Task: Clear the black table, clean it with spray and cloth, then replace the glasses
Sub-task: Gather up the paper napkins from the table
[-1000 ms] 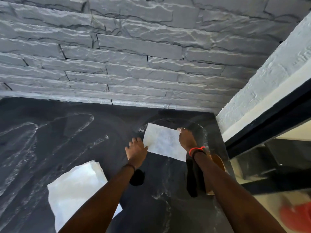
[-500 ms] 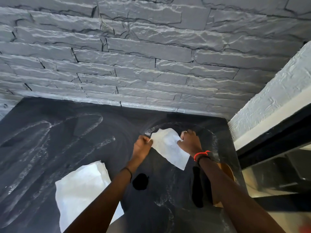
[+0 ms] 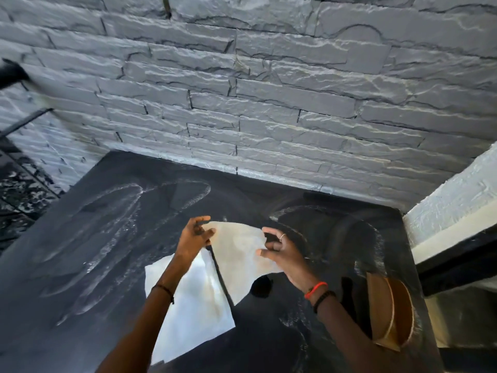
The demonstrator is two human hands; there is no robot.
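Note:
The black table [image 3: 336, 238] fills the lower view, and its glossy top carries pale curved wipe streaks. Both hands hold a pale cloth [image 3: 236, 254] in the air above the table's middle. My left hand [image 3: 195, 238] pinches the cloth's upper left edge. My right hand [image 3: 279, 254], with a ring and a red wristband, pinches the right edge. The cloth hangs down between them to a point. No glasses or spray bottle are in view.
A grey stone wall [image 3: 269, 103] runs along the table's far edge. A white ledge [image 3: 451, 211] stands at the right. A brown rounded shape [image 3: 390, 310] shows at the table's right edge. A bright white patch [image 3: 188, 313], apparently a reflection, lies under my left forearm.
The cloth lay flat on the table under both hands a second ago. Both hands then gathered its edges and lifted it off the surface, and it now hangs between them.

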